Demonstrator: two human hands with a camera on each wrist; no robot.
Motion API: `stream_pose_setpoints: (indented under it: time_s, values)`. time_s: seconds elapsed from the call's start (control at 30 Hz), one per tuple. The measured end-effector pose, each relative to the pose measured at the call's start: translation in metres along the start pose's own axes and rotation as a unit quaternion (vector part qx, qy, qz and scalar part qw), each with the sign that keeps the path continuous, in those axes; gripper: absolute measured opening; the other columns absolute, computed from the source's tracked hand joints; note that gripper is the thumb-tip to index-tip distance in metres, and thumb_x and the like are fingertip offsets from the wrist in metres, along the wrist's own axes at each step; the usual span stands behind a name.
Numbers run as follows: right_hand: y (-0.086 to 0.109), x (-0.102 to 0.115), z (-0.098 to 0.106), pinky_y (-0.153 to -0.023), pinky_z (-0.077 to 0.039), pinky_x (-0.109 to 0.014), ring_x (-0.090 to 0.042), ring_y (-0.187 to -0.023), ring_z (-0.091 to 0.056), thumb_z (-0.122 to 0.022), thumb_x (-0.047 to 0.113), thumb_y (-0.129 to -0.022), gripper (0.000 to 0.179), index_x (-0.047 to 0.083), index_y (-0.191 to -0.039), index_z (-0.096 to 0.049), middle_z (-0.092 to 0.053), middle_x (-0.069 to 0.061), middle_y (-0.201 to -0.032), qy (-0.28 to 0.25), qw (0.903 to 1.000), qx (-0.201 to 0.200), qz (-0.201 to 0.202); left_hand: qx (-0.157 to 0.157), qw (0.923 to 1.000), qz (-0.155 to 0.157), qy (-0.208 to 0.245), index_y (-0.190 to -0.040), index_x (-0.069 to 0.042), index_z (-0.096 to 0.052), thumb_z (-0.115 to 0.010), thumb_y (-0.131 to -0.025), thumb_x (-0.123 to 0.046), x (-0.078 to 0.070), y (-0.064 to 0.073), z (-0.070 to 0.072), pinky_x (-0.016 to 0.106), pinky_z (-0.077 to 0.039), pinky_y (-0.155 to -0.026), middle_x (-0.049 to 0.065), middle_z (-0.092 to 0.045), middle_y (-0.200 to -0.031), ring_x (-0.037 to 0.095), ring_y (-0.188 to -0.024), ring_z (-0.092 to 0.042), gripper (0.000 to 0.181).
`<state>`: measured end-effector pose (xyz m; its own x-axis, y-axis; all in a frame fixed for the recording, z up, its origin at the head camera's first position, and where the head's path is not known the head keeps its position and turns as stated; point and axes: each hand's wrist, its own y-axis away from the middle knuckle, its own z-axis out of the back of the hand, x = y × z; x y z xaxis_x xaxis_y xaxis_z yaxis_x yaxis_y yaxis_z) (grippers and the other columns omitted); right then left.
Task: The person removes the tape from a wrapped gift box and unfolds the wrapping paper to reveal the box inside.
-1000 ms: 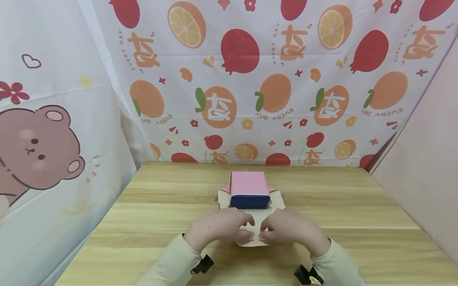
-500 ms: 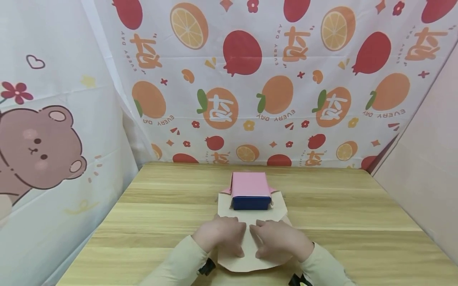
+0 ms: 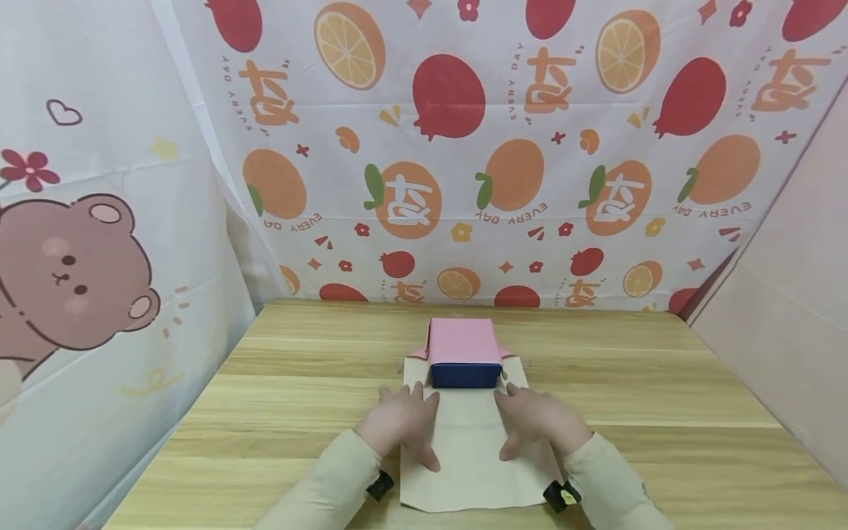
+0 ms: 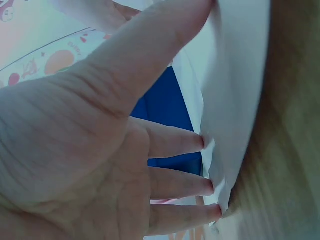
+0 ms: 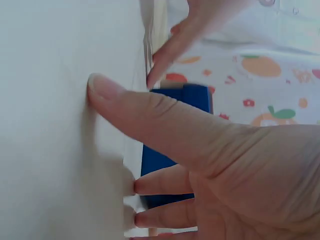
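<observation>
A dark blue box [image 3: 466, 376] sits with pink paper [image 3: 464, 340] folded over its top. The same sheet seems to continue under the box, its cream side [image 3: 470, 456] facing up and spread toward me. On the sheet's left part rests my left hand [image 3: 405, 419], fingers spread and fairly straight, fingertips touching the paper. My right hand [image 3: 539, 419] lies mirrored on the right part, thumb pointing inward. Both wrist views show fingertips on the pale paper [image 5: 50, 100], with the blue box [image 4: 167, 107] behind the fingers. Neither hand holds anything.
A wooden table [image 3: 318, 368] carries the paper and box. Behind it hangs a fruit-print cloth [image 3: 450, 184], and a bear-print cloth [image 3: 99, 412] hangs at the left. Pink paper corners [image 3: 419, 353] stick out beside the box.
The cream end of the sheet has come unrolled toward me and now lies flatter and longer. My hands have moved apart and their fingers have spread. The box has stayed in place.
</observation>
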<state>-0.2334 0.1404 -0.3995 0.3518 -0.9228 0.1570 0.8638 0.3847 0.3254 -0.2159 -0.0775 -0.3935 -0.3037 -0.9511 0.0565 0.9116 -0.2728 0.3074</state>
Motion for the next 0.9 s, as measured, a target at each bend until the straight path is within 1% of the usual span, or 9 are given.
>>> stream_pose_setpoints:
  time_s: [0.13, 0.23, 0.47, 0.57, 0.67, 0.8, 0.9]
  values:
    - [-0.002, -0.005, 0.002, -0.106, -0.029, -0.071, -0.045, -0.139, -0.037, -0.088, 0.041, -0.065, 0.106, 0.001, -0.148, -0.036, -0.032, -0.028, -0.154, -0.003, 1.0000, 0.001, -0.006, 0.003, 1.0000, -0.001, 0.004, -0.146, -0.017, -0.044, -0.083, -0.057, -0.066, 0.001, 0.000, 0.001, 0.067, -0.032, -0.103, 0.017, -0.043, -0.151, 0.038, -0.135, -0.044, 0.109]
    - [-0.004, -0.006, 0.003, -0.105, -0.030, -0.072, -0.046, -0.138, -0.038, -0.088, 0.041, -0.065, 0.106, 0.000, -0.148, -0.036, -0.033, -0.029, -0.153, 0.004, 1.0000, 0.001, -0.004, 0.007, 0.9999, -0.006, 0.008, -0.147, -0.017, -0.043, -0.083, -0.058, -0.065, 0.003, -0.001, 0.002, 0.067, -0.030, -0.104, 0.017, -0.041, -0.152, 0.038, -0.137, -0.043, 0.108]
    - [-0.003, -0.004, 0.001, -0.107, -0.034, -0.064, -0.047, -0.135, -0.042, -0.087, 0.044, -0.065, 0.107, 0.000, -0.148, -0.035, -0.033, -0.031, -0.152, 0.012, 0.9999, 0.004, -0.007, 0.008, 0.9989, -0.031, 0.035, -0.150, -0.019, -0.037, -0.084, -0.059, -0.062, 0.013, -0.003, 0.000, 0.073, -0.022, -0.108, 0.016, -0.034, -0.157, 0.037, -0.143, -0.035, 0.111]
    - [-0.001, -0.002, 0.002, -0.108, -0.036, -0.061, -0.048, -0.133, -0.044, -0.087, 0.044, -0.066, 0.107, -0.001, -0.148, -0.036, -0.034, -0.032, -0.151, 0.015, 0.9999, 0.004, -0.007, 0.001, 0.9982, -0.046, 0.040, -0.151, -0.019, -0.037, -0.084, -0.059, -0.061, 0.018, -0.004, -0.001, 0.074, -0.021, -0.108, 0.016, -0.033, -0.157, 0.037, -0.143, -0.034, 0.111]
    - [0.001, 0.002, 0.003, -0.107, -0.038, -0.058, -0.048, -0.130, -0.047, -0.086, 0.045, -0.066, 0.105, -0.002, -0.147, -0.037, -0.036, -0.033, -0.149, 0.020, 0.9997, 0.006, -0.012, 0.000, 0.9970, -0.056, 0.054, -0.150, -0.020, -0.037, -0.086, -0.059, -0.059, 0.022, -0.006, -0.001, 0.073, -0.021, -0.108, 0.015, -0.032, -0.158, 0.036, -0.145, -0.032, 0.110]
    - [0.003, 0.004, 0.004, -0.106, -0.040, -0.058, -0.048, -0.128, -0.050, -0.085, 0.045, -0.068, 0.100, -0.002, -0.145, -0.040, -0.041, -0.032, -0.146, 0.029, 0.9994, 0.002, -0.017, 0.005, 0.9955, -0.062, 0.072, -0.150, -0.020, -0.038, -0.087, -0.059, -0.055, 0.026, -0.008, -0.001, 0.073, -0.019, -0.110, 0.014, -0.030, -0.159, 0.035, -0.146, -0.030, 0.109]
    - [0.003, 0.004, 0.004, -0.104, -0.041, -0.058, -0.047, -0.126, -0.052, -0.084, 0.044, -0.070, 0.094, -0.001, -0.143, -0.045, -0.045, -0.030, -0.144, 0.035, 0.9992, -0.003, -0.018, 0.004, 0.9956, -0.063, 0.070, -0.150, -0.020, -0.038, -0.087, -0.059, -0.055, 0.026, -0.007, -0.001, 0.073, -0.019, -0.110, 0.014, -0.030, -0.159, 0.035, -0.146, -0.030, 0.110]
